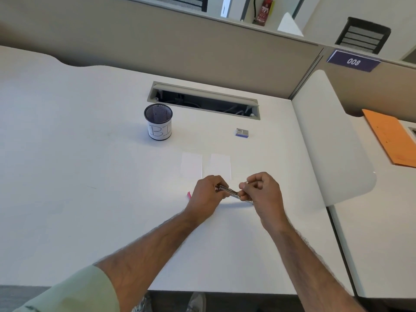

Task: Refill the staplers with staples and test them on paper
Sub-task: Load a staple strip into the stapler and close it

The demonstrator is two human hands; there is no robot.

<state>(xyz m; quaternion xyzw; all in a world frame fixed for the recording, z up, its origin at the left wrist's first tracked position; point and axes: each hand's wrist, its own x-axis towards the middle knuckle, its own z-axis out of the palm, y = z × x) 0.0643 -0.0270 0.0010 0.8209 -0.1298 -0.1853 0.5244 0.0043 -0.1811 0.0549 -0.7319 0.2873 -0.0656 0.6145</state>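
- Head view looks down at my 2 hands over the white desk
- My left hand is curled round the left end of a small shiny stapler, held just above the desk
- My right hand pinches the other end with bent fingers
- Just past my hands lie the left paper slip and the right paper slip, side by side
- A little staple box sits farther back on the right
- A black mesh cup stands farther back on the left
- A tiny pink thing pokes out beside my left hand; I cannot tell what it is
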